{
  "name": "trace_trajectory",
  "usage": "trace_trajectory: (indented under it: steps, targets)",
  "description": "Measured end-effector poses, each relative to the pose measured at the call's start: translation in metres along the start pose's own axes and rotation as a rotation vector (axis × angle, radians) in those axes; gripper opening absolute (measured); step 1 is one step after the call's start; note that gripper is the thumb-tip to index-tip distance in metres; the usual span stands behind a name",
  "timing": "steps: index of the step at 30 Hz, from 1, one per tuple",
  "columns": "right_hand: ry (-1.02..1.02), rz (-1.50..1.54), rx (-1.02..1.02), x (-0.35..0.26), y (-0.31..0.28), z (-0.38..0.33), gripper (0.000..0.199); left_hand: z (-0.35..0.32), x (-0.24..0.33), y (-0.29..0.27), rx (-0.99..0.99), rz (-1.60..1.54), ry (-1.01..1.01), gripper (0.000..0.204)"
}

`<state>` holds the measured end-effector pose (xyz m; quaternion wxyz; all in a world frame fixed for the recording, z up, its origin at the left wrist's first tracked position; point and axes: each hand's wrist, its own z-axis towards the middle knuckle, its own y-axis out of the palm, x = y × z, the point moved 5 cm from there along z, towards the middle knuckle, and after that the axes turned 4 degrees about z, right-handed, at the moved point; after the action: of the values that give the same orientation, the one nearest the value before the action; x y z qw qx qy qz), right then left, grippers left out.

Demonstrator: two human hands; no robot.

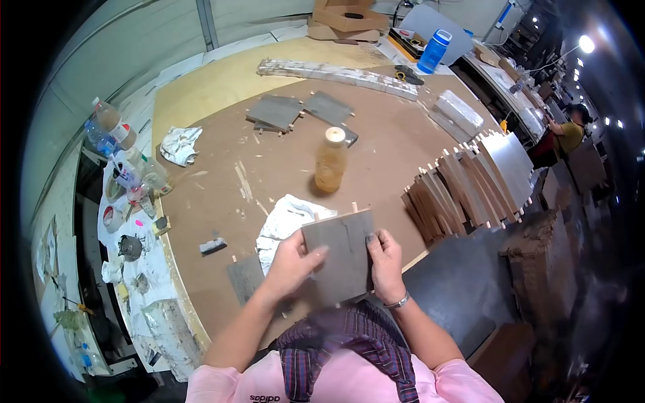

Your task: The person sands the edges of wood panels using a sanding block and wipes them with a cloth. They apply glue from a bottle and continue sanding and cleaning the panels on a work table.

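Between my two hands I hold a grey-brown wooden panel [344, 258], tilted up, with short light dowels sticking out of its upper edge. My left hand [293, 266] grips its left edge, thumb lying on the face. The right edge is pinched by my right hand [385, 263], which has a metal band at the wrist. Behind the panel a crumpled white cloth [282, 220] lies on the brown tabletop [222, 188]. Another grey panel [244, 278] lies partly hidden beside my left forearm. A small dark block [213, 246] rests farther left.
A capped bottle of amber liquid [330, 164] stands mid-table. Several panels [274, 111] lie beyond it. At right leans a row of dowelled panels [463, 185]. Plastic bottles [114, 124] crowd the left edge; a blue bottle [435, 51] stands far back. A person [571, 138] sits at far right.
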<state>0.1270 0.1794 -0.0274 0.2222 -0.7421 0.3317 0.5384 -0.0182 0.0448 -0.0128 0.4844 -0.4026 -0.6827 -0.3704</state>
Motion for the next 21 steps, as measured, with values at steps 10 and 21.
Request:
trace_trajectory:
  steps: [10,21]
  targets:
    - [0.134,1.110,-0.538,-0.050,0.032,-0.013,0.086,-0.034,-0.016,-0.045,0.327,-0.520,0.131,0.033]
    - [0.037,0.355,-0.147,-0.028,0.024,-0.011,0.024,-0.040,-0.018,-0.035,0.372,-0.572,0.215,0.035]
